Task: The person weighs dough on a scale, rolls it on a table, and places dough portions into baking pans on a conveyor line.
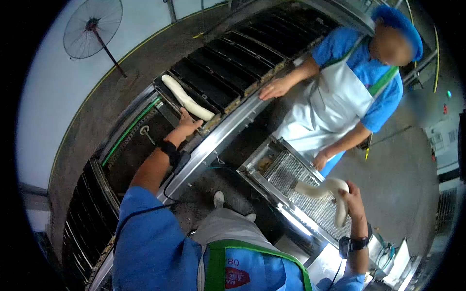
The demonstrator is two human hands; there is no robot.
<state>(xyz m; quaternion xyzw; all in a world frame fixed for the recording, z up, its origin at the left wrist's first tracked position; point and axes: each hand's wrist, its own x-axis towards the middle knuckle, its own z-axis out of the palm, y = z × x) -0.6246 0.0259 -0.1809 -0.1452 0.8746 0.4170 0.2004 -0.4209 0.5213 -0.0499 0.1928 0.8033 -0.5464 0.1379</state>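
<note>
In my right hand (353, 198) is a long, pale dough roll (334, 185); it bends over my fingers, one end hanging down and the other drooping above a perforated metal belt (310, 194). My left hand (187, 126) rests at the near edge of a dark baking pan (167, 97), fingers apart. Inside that pan lies another long dough roll (187, 101), slightly curved, just beyond my left fingertips. Whether my fingertips touch this roll I cannot tell.
Dark pans (233, 63) run in a row along a conveyor with a metal side rail (213, 140). Across from me a co-worker in a white apron (318, 102) has one hand (275, 88) by the rail and the other near the belt. A fan (92, 24) stands at the far left.
</note>
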